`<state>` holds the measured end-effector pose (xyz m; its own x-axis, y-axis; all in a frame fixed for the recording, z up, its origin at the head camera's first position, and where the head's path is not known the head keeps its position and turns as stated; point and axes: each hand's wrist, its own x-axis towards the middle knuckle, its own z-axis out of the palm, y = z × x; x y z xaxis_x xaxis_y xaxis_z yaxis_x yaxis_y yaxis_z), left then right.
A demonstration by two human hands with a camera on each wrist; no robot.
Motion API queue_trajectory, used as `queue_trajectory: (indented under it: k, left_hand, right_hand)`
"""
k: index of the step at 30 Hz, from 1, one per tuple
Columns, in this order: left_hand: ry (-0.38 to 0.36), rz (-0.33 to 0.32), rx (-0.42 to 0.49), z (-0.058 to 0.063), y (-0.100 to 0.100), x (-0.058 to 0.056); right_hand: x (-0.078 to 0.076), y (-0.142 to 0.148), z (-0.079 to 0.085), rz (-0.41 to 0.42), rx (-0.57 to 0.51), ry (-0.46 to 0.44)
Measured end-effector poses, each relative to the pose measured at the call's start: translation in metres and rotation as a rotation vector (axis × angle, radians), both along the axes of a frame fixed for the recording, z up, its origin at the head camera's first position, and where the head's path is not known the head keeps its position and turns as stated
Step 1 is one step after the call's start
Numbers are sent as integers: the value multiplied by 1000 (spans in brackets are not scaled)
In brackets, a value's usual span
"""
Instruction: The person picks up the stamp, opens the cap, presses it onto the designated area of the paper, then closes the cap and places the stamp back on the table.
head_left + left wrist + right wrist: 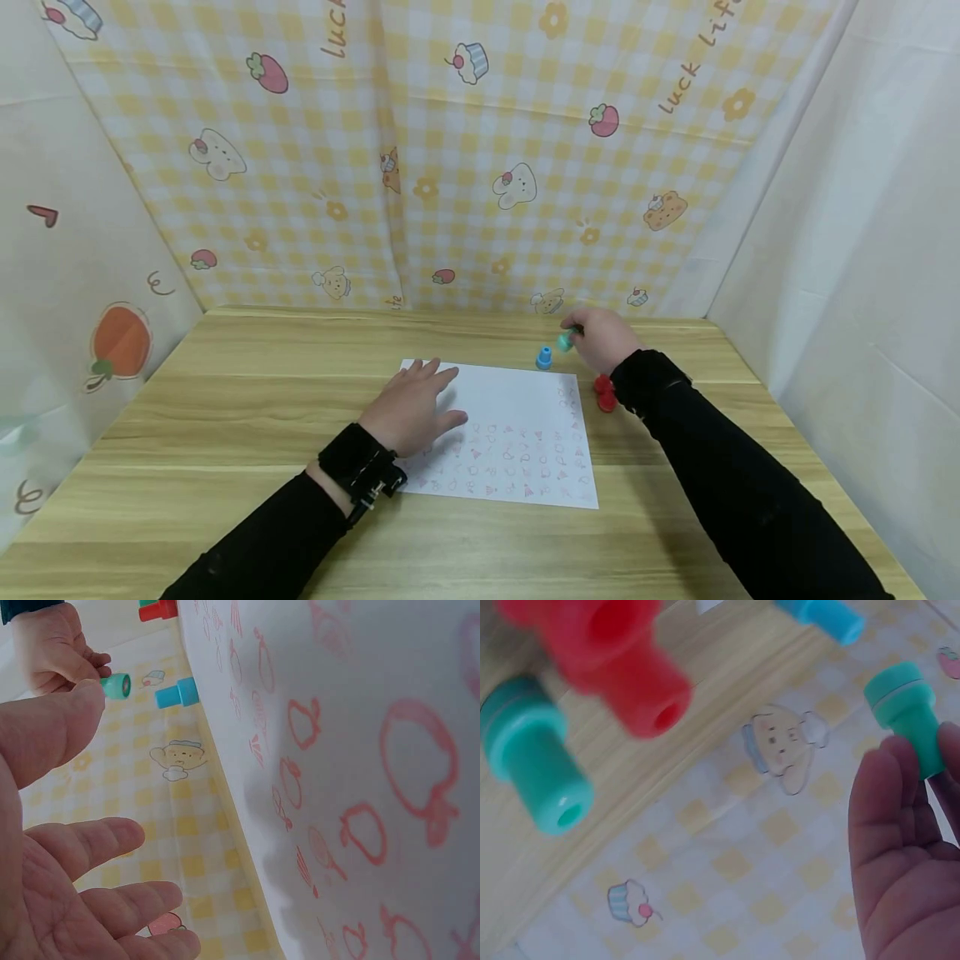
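My right hand [600, 340] pinches a green stamp [904, 701] by its narrow handle, raised at the back right of the table. The stamp's round, pinkish face shows in the left wrist view. A blue stamp [544, 358] stands upright just left of that hand, behind the paper. With fingers spread, my left hand [408, 408] is over the left part of a white sheet of paper [510, 392]. Rows of small red stamped prints [364, 832] cover the sheet's lower half and its right edge.
Two red stamps [604, 393] stand right of the paper beside the right wrist. Another green stamp [536, 754] stands near them in the right wrist view, hidden behind the wrist from the head. A yellow checked cloth [450, 233] hangs along the table's back edge.
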<state>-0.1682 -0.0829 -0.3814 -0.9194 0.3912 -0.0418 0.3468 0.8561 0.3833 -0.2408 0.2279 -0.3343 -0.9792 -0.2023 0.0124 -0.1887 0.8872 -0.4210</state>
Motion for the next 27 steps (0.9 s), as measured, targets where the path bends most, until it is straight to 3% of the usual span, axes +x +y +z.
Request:
queue_trajectory:
  k: [13,27]
  left_hand:
    - [32,13,61,3,3,3]
    - [100,8,146,-1,8,3]
  right_hand:
    - [26,-15,-2,14,-187,15]
    - [46,-34,-15,54,-395,-35]
